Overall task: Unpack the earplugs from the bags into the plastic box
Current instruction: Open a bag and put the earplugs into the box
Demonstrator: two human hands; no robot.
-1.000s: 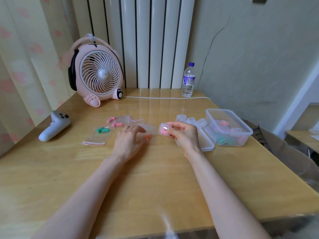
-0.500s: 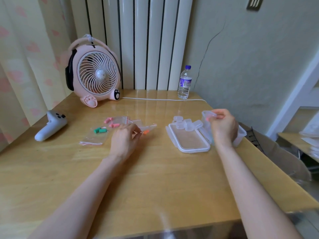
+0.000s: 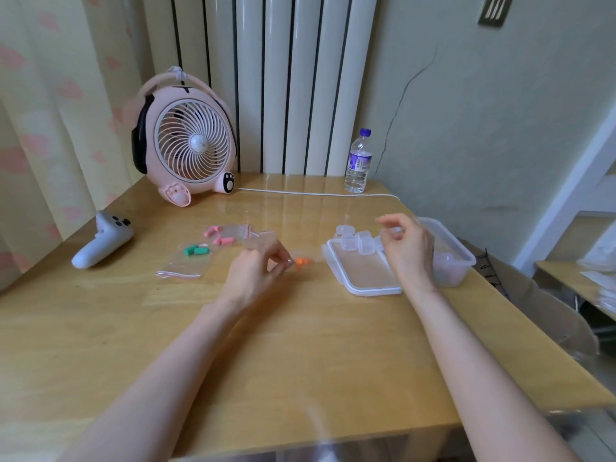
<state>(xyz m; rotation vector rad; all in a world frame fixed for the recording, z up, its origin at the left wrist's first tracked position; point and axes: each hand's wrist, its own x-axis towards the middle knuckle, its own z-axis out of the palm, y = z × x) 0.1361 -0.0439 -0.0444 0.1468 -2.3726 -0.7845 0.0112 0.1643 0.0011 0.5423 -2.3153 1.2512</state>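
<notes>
My left hand pinches the edge of a clear zip bag holding orange earplugs, which lies on the table. My right hand hovers with fingers apart and nothing in it, over a cluster of small clear cases on the box lid. The clear plastic box stands just right of that hand, with small cases inside, partly hidden by it. Farther left lie a bag with green earplugs and a bag with pink earplugs.
A pink desk fan stands at the back left, its white cable running along the back edge to a water bottle. A white controller lies at the left. The table's right edge is close beside the box.
My right hand carried a small case with pink earplugs to the box, let it go, and came back left, empty. My left hand closed its fingertips on the orange-earplug bag.
</notes>
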